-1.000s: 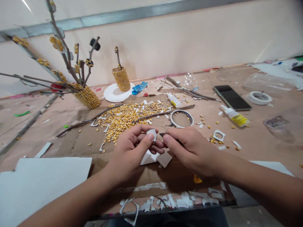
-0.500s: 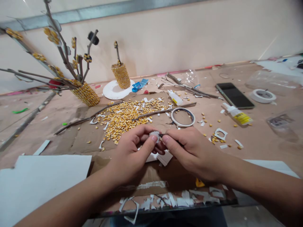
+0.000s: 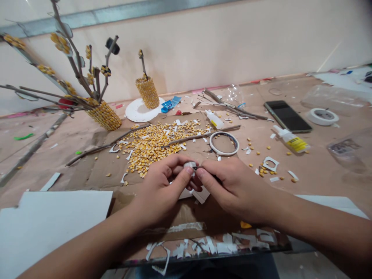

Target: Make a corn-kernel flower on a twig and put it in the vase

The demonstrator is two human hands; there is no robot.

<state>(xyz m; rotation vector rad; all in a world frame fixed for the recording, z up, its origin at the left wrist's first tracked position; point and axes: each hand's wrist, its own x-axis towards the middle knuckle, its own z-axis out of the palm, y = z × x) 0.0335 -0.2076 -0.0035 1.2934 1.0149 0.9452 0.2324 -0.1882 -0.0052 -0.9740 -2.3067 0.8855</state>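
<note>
In the head view, my left hand (image 3: 162, 188) pinches a small white piece of cardboard (image 3: 190, 164) between thumb and fingers. My right hand (image 3: 236, 188) is closed around a thin dark thing, perhaps a blade or twig; most of it is hidden. The dark tip (image 3: 198, 167) meets the white piece, and the fingertips of both hands nearly touch. Beneath them lie white cardboard scraps (image 3: 201, 195) on brown cardboard. Just beyond my left hand spreads a heap of corn kernels (image 3: 154, 143).
A ring of tape (image 3: 211, 144), a stick (image 3: 203, 135), glue bottles (image 3: 296, 142) and a phone (image 3: 287, 116) lie beyond my hands. Two kernel-covered pots (image 3: 104, 116) stand at the back, one holding branches. A white sheet (image 3: 55, 221) lies front left; paper scraps line the table's front edge.
My right hand has shifted slightly left, toward my left hand. The dark tip now lies across the white piece's lower edge instead of at its right side.
</note>
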